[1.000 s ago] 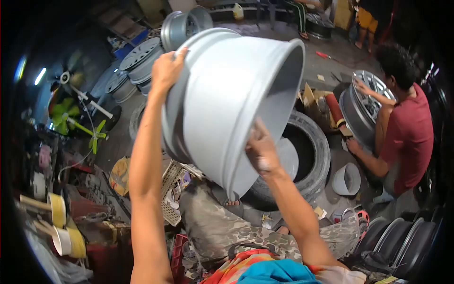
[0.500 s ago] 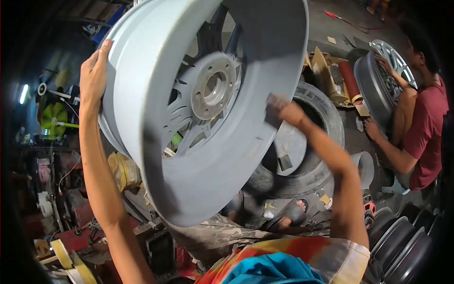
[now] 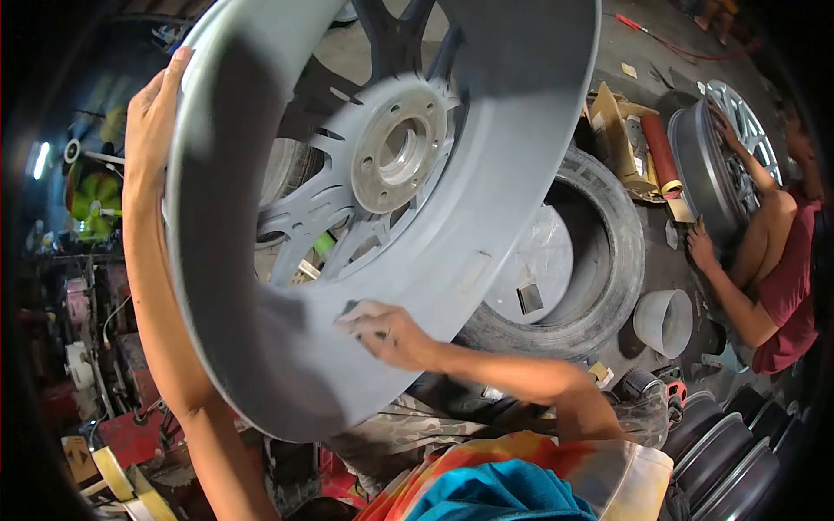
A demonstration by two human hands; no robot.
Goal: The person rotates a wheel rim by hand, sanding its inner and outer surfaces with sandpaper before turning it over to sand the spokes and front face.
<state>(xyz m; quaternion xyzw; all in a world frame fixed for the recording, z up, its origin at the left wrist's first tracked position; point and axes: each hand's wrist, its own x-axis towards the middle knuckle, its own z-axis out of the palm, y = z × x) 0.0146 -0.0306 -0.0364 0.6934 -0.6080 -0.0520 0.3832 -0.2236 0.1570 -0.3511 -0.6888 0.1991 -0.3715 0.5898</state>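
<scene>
Inside the wide open barrel of a grey wheel (image 3: 452,252), the right hand (image 3: 382,334) is bending its fingers, nearly closed, around a small dark piece (image 3: 350,309) and is pressing toward the inner wall; blur is hiding the piece's exact shape. The left hand (image 3: 156,100) is gripping the wheel's outer edge at the left, half open, its fingers reaching over the lip. The wheel is being held up in front of the person, its hollow back facing them and its spokes turning away; its long axis is running forward, tilted. Beyond it, a tyre (image 3: 621,260) is lying flat on the dark floor (image 3: 608,343), ringing a pale disc (image 3: 554,239) on which a dark block (image 3: 530,298) is resting. Just beside the tyre, a pale tub (image 3: 665,323) is sitting. Farther right, a co-worker (image 3: 786,304) is touching another wheel (image 3: 708,165) near a cardboard box (image 3: 618,139) and a red roll (image 3: 659,149). At the left, a green fan (image 3: 91,204) is standing near a glowing light (image 3: 41,161).
</scene>
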